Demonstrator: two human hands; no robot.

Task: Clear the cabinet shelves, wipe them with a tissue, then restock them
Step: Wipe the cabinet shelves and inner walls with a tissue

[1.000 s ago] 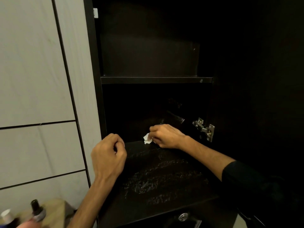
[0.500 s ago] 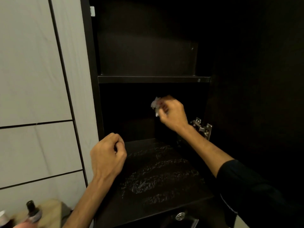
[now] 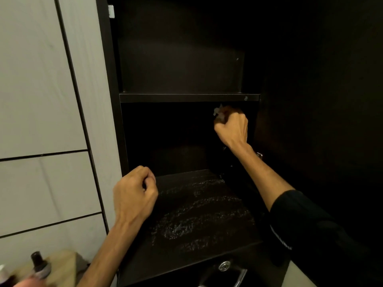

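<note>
Dark wooden cabinet [image 3: 107, 83], bare shelves, wet streaks on bottom dark shelf [image 3: 199, 220] | right hand [image 3: 232, 129] pinches small white tissue [image 3: 218, 111] under upper dark shelf [image 3: 186, 98] | left hand [image 3: 133, 195] curled, holding nothing | clearing looks done, wiping underway, restocking left

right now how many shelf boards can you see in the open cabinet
2. The upper shelf runs across the cabinet just above the right hand; the lower shelf, streaked wet, lies beside the left hand. Others above or below may be hidden in the dark.
</note>
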